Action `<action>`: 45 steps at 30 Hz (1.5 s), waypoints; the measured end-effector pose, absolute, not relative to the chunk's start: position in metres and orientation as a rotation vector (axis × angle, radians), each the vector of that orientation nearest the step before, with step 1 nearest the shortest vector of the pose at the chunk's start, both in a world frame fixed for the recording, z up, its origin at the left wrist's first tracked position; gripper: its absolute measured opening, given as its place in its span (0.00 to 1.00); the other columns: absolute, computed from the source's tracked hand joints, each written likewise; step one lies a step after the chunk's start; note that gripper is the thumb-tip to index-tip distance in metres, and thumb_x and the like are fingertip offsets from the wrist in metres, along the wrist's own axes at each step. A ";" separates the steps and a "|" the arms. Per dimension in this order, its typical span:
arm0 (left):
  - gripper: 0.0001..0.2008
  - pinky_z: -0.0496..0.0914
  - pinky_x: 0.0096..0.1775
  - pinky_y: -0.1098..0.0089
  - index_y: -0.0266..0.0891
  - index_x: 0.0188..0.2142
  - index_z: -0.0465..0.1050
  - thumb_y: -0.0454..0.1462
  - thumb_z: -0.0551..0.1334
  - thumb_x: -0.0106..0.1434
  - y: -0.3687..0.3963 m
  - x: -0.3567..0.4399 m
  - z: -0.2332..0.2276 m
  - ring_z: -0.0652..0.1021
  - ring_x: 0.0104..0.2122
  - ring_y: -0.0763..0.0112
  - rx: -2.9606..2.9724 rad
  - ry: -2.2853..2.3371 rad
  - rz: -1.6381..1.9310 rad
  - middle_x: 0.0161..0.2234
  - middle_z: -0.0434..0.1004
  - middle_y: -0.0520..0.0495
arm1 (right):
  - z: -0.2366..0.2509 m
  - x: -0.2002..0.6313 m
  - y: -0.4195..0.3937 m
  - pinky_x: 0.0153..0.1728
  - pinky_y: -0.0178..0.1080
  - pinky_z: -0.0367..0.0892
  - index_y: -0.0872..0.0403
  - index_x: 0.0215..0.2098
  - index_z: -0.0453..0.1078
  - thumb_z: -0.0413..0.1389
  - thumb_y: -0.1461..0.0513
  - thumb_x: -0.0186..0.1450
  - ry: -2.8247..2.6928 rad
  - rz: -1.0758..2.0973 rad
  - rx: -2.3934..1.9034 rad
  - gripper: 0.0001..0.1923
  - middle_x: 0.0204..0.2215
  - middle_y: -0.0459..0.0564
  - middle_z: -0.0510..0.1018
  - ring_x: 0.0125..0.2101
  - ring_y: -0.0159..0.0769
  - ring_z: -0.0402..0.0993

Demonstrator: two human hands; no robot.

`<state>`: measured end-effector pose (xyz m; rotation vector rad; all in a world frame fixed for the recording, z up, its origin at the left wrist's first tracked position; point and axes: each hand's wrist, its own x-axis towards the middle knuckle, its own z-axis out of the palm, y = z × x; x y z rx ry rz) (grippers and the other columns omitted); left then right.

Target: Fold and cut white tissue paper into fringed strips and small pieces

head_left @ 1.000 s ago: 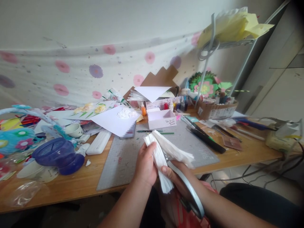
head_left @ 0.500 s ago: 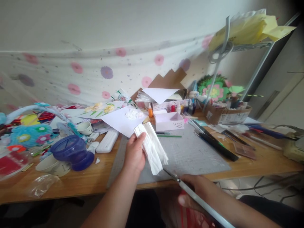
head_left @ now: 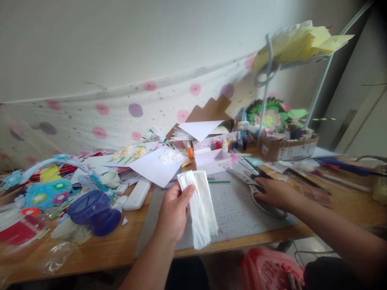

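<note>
My left hand [head_left: 173,211] pinches a folded strip of white crinkled paper [head_left: 202,209], thumb on top and fingers behind. Two layers hang toward me over the front of the grey cutting mat [head_left: 234,213], their lower ends ragged. At the mat's right side, my right hand [head_left: 276,191] has its fingers on the handles of large scissors [head_left: 252,188]. The blades point away and to the left, apparently down at mat level. Part of the handles is hidden under the hand.
Behind the mat stand a small pink box [head_left: 211,161] and an orange bottle [head_left: 190,151]. White bits lie on a paper sheet [head_left: 148,169]. A blue plastic container [head_left: 93,213] stands left, a carton [head_left: 290,149] right. Below the table edge is a red stool [head_left: 261,270].
My right hand has carried the scissors from beside the paper's lower end, off the table's front, to the mat's right side. The white paper now hangs more upright in my left hand.
</note>
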<state>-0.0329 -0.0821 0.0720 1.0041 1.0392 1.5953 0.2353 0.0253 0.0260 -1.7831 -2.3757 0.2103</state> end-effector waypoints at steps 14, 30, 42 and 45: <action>0.16 0.68 0.40 0.67 0.39 0.45 0.72 0.39 0.62 0.56 -0.118 0.020 0.073 0.76 0.37 0.63 1.065 1.046 1.391 0.39 0.77 0.44 | 0.089 0.163 -0.069 0.23 0.33 0.60 0.58 0.27 0.69 0.58 0.57 0.54 -1.520 1.398 -0.846 0.10 0.20 0.43 0.70 0.21 0.28 0.64; 0.15 0.66 0.31 0.72 0.38 0.40 0.74 0.45 0.61 0.57 -0.129 0.035 0.068 0.75 0.29 0.68 1.081 1.154 1.435 0.29 0.77 0.47 | 0.094 0.187 -0.090 0.31 0.35 0.63 0.57 0.29 0.70 0.59 0.60 0.57 -1.855 1.242 -0.576 0.07 0.26 0.46 0.74 0.28 0.32 0.68; 0.12 0.63 0.29 0.74 0.37 0.36 0.74 0.42 0.58 0.60 -0.134 0.044 0.072 0.70 0.26 0.72 1.135 1.045 1.361 0.26 0.73 0.49 | 0.083 0.194 -0.085 0.30 0.35 0.62 0.55 0.30 0.69 0.59 0.58 0.57 -1.811 0.982 -0.619 0.08 0.27 0.46 0.70 0.29 0.32 0.66; 0.12 0.61 0.27 0.75 0.37 0.32 0.74 0.44 0.59 0.59 -0.131 0.040 0.071 0.68 0.24 0.74 1.210 1.157 1.415 0.22 0.69 0.51 | 0.085 0.198 -0.088 0.30 0.34 0.62 0.55 0.29 0.68 0.60 0.59 0.56 -1.772 1.207 -0.501 0.08 0.27 0.45 0.69 0.28 0.31 0.65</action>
